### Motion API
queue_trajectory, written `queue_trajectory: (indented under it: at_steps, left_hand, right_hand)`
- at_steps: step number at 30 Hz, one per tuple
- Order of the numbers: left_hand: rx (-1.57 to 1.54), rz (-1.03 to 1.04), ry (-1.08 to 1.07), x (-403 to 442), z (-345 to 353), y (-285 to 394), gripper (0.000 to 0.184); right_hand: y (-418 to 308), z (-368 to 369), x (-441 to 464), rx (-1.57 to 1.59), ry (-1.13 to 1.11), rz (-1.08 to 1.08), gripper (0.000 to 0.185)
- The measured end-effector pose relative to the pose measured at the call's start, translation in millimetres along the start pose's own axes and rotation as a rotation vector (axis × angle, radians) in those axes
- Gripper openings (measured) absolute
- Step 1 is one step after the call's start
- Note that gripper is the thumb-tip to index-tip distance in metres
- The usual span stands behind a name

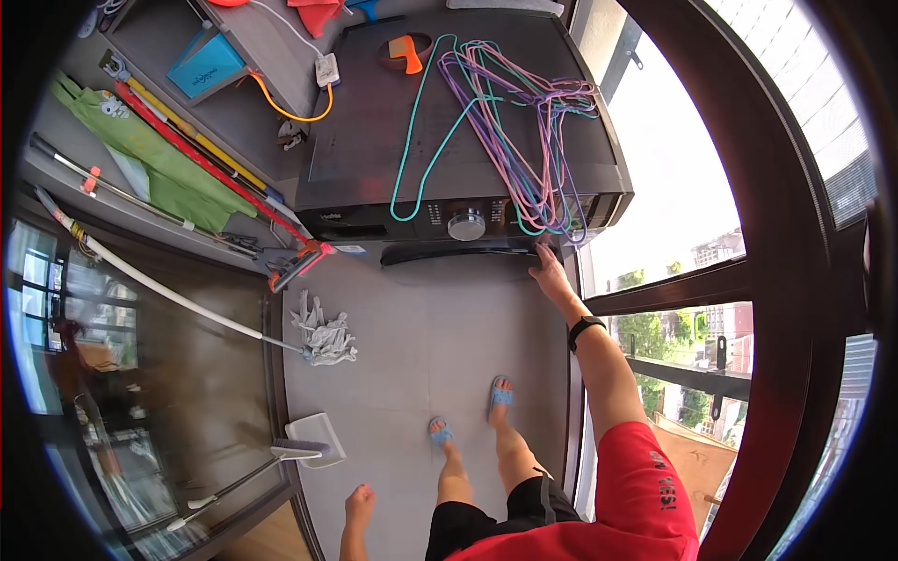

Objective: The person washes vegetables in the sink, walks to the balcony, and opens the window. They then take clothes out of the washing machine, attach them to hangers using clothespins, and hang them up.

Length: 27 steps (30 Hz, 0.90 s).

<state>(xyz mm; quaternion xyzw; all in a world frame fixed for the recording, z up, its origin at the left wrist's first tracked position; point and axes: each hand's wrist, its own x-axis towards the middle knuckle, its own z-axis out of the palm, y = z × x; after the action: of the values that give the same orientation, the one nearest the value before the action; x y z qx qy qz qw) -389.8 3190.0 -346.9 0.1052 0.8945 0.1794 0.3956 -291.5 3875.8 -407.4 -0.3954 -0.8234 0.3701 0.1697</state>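
The hangers (510, 150) lie in a tangled pile of pink, purple and teal on the right part of the washer (365, 140), their lower ends reaching over its front edge. One teal hanger spreads out to the left of the pile, beside the dial (466, 224).

Your right arm reaches forward from the lower right, nearly straight, with the black band (586, 325) on its wrist. Your right hand (554, 276) is at the washer's front, just below the hanger ends and by the right end of a dark curved rim (449, 254). Its fingers point toward the machine, the thumb a little apart; you cannot tell from here whether they grip or touch anything.

Your left hand (358, 505) hangs low over the floor (402, 318), well apart from the washer, its fingers curled in and nothing seen in them. Your feet, in blue slippers (442, 432), stand one ahead of the other, the right farther forward.

To the left are a grey mop (327, 338) and a dustpan (318, 435); to the right, a bright window (673, 168).
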Motion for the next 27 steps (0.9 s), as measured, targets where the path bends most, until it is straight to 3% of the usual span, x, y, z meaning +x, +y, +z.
queue_trajectory:
  at_steps: [1,4,12,15,18,21,24,27]
  left_hand:
    - [0.001,-0.011,-0.012,1,-3,-1,0.036]
    - [0.006,-0.018,-0.032,6,-6,-10,0.036]
    - [0.112,0.058,-0.02,9,-10,-27,0.033]
    - [-0.069,0.144,0.046,9,-26,77,0.026]
    - [-0.162,0.571,0.178,15,-47,201,0.016]
    - [-0.244,0.797,0.25,2,-78,317,0.027]
    - [-0.21,1.043,0.339,-9,-99,371,0.046]
    - [-0.111,1.218,0.369,-19,-112,371,0.054]
  right_hand:
    - [2,6,-5,0.089,0.049,-0.005,0.053]
    - [-10,2,-18,0.735,0.061,0.257,0.054]
    - [-73,-13,-46,1.014,0.008,0.296,0.05]
    - [-124,-14,-75,1.149,-0.147,0.191,0.047]
    - [-186,-18,-105,1.07,-0.333,0.129,0.05]
    - [-243,-23,-134,0.907,-0.528,0.072,0.052]
    - [-282,-20,-158,0.887,-0.618,-0.011,0.051]
    - [-312,-21,-183,0.955,-0.639,0.078,0.048]
